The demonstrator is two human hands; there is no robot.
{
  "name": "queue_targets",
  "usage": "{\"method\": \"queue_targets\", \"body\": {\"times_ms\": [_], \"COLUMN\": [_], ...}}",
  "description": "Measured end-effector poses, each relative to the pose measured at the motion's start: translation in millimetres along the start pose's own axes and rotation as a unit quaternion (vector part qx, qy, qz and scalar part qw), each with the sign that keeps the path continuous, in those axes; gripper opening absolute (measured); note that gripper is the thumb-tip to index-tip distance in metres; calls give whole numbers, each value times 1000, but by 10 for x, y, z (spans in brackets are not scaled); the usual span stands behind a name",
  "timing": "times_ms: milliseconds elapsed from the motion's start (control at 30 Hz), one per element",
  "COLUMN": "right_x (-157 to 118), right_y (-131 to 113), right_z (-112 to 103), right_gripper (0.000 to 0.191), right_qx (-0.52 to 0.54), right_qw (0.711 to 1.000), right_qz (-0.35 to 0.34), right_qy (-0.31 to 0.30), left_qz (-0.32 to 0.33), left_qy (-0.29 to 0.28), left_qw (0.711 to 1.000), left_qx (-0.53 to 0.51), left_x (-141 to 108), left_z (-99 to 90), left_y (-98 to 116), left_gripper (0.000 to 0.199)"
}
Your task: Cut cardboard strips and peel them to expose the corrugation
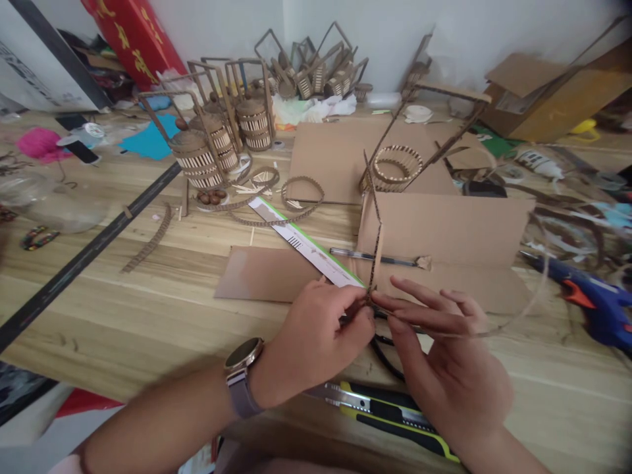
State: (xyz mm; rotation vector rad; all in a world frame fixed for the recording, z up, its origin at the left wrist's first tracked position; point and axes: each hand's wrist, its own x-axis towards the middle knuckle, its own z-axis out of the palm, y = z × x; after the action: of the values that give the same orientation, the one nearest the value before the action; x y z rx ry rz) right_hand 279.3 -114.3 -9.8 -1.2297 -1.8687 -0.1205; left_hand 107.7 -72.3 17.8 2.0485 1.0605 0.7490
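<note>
My left hand point(320, 336), with a watch on its wrist, pinches the lower end of a dark corrugated cardboard strip point(376, 243) that stands up from the fingertips. Close beside it, my right hand point(449, 349) has thumb and index finger together on a thin pale strip point(536, 283), which curves away to the right. The other fingers of that hand are spread. Beneath the hands lie a black-and-yellow cutter point(390, 411) and part of a dark loop. A ruler point(316, 253) and a pen point(370, 257) are just beyond the fingers.
Small lidded baskets with tall handles point(200, 155) stand at the back left. An open basket point(397, 164) sits on cardboard point(326, 155) farther back. On the right lies a blue glue gun point(600, 303). A long black strip point(93, 247) crosses the table's left side.
</note>
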Motion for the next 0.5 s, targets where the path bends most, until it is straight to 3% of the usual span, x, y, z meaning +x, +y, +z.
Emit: {"method": "queue_targets", "body": {"times_ms": [233,500], "right_x": [80,44], "right_y": [-35,-24], "right_z": [4,5], "right_gripper": [10,8], "right_qx": [-59,-34], "right_qw": [997,999], "right_qz": [-41,-14], "right_qy": [0,2], "left_qz": [5,44], "left_qy": [1,16], "left_qw": [1000,999], "left_qx": [5,9], "left_x": [-2,-20], "left_z": [-1,17], "left_y": [2,-35], "left_gripper": [26,24]}}
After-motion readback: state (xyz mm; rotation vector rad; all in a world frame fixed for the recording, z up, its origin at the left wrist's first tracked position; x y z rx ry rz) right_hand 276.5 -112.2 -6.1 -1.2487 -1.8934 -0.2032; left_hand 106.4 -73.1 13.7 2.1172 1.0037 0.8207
